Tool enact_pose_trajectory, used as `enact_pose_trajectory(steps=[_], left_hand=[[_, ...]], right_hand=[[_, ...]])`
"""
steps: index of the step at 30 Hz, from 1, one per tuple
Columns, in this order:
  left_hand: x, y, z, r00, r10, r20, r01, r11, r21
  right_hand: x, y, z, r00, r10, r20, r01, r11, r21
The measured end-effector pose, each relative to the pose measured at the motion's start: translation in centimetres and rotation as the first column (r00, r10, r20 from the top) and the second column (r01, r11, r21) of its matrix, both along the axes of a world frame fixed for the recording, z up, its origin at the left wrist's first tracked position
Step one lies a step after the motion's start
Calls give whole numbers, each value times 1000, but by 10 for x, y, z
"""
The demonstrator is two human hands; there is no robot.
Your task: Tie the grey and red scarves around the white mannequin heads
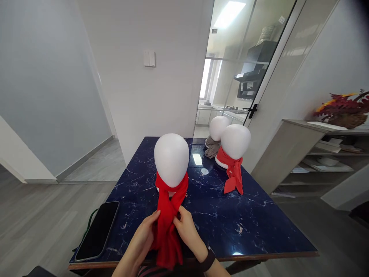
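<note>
A red scarf (165, 209) is looped round the neck of a white mannequin head (171, 157), its two ends crossed in front and hanging toward the table's near edge. My left hand (148, 231) is closed on the scarf's left side, with the fingers partly behind the cloth. On the other side, my right hand (184, 227) pinches the scarf just below the crossing, and a dark band circles that wrist. The fingertips of both hands are partly hidden by the fabric.
Two more mannequin heads stand at the back right, one with a tied lighter red scarf (234, 173), one with a grey-brown scarf (212, 148). A phone (98, 231) lies at the left edge of the dark blue marbled table (253, 227). Shelves (314, 154) stand right.
</note>
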State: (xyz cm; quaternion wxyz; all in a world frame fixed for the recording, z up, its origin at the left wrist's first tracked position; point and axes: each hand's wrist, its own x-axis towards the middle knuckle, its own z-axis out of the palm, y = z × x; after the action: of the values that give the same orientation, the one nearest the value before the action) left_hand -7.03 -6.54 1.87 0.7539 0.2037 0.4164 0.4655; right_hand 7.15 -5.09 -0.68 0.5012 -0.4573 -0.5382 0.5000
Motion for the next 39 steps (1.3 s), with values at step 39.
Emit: enact_pose_trajectory(steps=[39], left_hand=[[-46,24,-12,658,346,-669,-20,896,444]], right_hand=[[7,7,7,901,48,-430,-174,950,-259]])
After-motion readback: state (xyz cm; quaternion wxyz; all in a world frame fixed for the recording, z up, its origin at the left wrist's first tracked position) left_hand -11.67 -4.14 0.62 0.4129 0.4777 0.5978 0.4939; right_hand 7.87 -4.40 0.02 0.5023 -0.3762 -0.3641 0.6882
